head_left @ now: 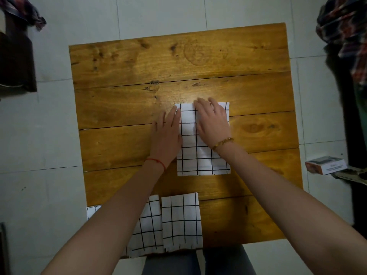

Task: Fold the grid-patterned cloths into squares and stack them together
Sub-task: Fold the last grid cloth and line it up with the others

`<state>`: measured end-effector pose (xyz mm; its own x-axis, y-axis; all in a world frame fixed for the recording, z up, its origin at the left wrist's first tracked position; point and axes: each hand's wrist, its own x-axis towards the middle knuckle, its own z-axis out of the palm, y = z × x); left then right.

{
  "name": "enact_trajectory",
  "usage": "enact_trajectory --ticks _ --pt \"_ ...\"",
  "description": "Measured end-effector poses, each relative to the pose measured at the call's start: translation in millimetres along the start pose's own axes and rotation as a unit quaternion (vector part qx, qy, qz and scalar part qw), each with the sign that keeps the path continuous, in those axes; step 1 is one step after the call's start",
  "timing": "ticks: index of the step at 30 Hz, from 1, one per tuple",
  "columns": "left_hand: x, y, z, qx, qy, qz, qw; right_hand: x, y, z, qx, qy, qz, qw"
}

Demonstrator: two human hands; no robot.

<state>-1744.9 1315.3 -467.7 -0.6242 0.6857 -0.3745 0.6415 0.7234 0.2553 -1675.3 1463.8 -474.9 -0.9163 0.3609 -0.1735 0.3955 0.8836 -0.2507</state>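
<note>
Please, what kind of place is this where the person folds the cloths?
Probably a room in a home: a plain wooden table stands on a pale tiled floor, and plaid clothes hang at the right edge.

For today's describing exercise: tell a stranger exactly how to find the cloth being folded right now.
Start at the wooden table and look to its middle. The grid cloth there lies under both hands, left hand and right hand. Unlike the two grid cloths at the near edge, it lies alone and is being pressed.
</note>
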Motion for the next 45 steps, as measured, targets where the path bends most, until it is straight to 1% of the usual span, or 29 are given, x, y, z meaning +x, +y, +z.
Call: enact_trajectory --ticks 3,5,8,12,16,20,22,25,28,31,33,35,45 --pt "16 -1 -1 0.029 -0.021 -0.009 0.999 12 -18 5 -0.036 -0.084 -0.036 0.995" --pt "22 -2 1 0.048 -0.033 -0.014 0.998 14 -24 10 -0.056 -0.115 -0.043 0.991" --pt "23 -4 5 0.069 -0.042 -0.016 0.997 14 -25 15 -0.080 -0.128 -0.050 0.987" --pt "22 -6 8 0.091 -0.033 -0.014 0.995 8 -13 18 -0.104 -0.131 -0.046 0.985" --pt "22 -3 7 0.095 -0.030 -0.014 0.995 -6 13 13 -0.123 -0.120 0.002 0.985" --pt "21 -1 5 0.087 -0.030 -0.017 0.996 -23 49 3 -0.122 -0.103 0.100 0.982" --pt "20 0 5 0.083 -0.033 -0.019 0.996 -26 57 0 -0.122 -0.094 0.121 0.981" --pt "20 1 6 0.076 -0.035 -0.025 0.996 -25 55 -4 -0.112 -0.071 0.103 0.986" --pt "20 2 7 0.083 -0.038 -0.026 0.995 -17 39 -8 -0.094 -0.067 0.051 0.992" --pt "17 2 9 0.107 -0.028 -0.015 0.994 -12 17 -4 -0.085 -0.095 -0.035 0.991" --pt "13 -1 12 0.142 -0.015 0.002 0.990 -11 6 1 -0.088 -0.120 -0.059 0.987" --pt "6 -4 17 0.161 -0.017 0.014 0.987 -11 2 4 -0.090 -0.142 -0.047 0.985" --pt "-81 -12 47 0.126 -0.046 0.057 0.989 -10 -6 -2 -0.061 -0.191 -0.005 0.980"
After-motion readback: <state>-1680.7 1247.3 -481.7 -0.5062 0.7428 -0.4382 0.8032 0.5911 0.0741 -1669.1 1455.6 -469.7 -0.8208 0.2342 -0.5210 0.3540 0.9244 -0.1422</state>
